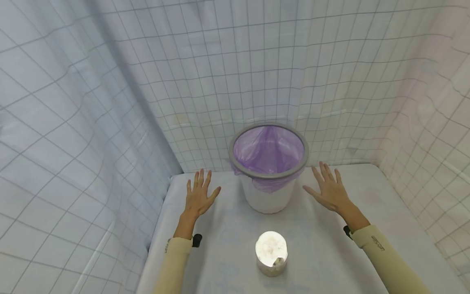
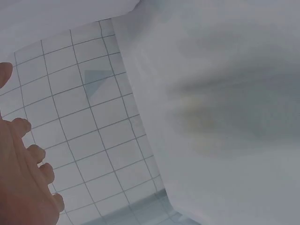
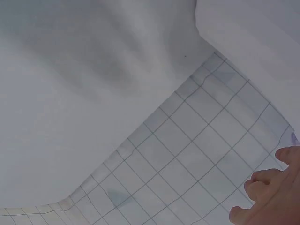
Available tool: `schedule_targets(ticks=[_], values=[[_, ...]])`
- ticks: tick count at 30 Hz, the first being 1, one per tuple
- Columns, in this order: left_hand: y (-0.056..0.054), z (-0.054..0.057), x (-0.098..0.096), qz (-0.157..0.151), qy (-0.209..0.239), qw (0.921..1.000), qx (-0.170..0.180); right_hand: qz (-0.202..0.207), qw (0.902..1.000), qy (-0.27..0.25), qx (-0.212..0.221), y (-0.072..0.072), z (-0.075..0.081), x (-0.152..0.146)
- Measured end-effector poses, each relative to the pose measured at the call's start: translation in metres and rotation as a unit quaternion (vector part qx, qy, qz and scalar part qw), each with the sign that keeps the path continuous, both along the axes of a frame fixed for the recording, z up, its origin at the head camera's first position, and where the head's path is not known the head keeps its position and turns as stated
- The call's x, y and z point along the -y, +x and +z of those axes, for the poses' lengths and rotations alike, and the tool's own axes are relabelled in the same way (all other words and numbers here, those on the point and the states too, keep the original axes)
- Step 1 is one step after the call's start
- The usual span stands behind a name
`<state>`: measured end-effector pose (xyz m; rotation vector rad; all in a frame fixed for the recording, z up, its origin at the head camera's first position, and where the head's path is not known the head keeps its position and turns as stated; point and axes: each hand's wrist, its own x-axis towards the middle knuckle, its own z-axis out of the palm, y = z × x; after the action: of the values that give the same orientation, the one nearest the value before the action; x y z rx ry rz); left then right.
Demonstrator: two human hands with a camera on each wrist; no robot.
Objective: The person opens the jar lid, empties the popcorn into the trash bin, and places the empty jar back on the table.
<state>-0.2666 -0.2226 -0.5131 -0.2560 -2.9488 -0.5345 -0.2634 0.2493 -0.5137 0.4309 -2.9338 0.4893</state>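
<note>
A white waste bin with a grey rim ring and a purple bag lining it stands at the back of the table. To its left my left hand is held palm down with the fingers spread, apart from the bin. My right hand mirrors it on the bin's other side, fingers also spread and holding nothing. Nearer the front sits a short round container with a brightly glaring top. In the wrist views, the left hand and the right hand show only at the frame edges.
The table has a white cover. White curtains with a dark grid pattern surround it at the back, left and right. Dark straps with small black pieces are on both wrists, by the sleeve cuffs.
</note>
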Motion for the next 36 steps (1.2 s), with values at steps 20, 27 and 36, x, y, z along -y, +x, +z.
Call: schedule_targets(ticks=[20, 27, 36], values=[[0.105, -0.043, -0.051, -0.198, 0.294, 0.9132, 0.202, 0.105, 0.9924, -0.007, -0.063, 0.114, -0.027, 0.087], [0.134, -0.088, -0.09, -0.228, 0.291, 0.8936, 0.255, 0.181, 0.9757, 0.033, -0.119, 0.143, -0.053, 0.139], [0.147, -0.11, -0.127, -0.221, 0.382, 0.8779, 0.185, 0.126, 0.983, -0.041, -0.127, 0.139, -0.065, 0.164]])
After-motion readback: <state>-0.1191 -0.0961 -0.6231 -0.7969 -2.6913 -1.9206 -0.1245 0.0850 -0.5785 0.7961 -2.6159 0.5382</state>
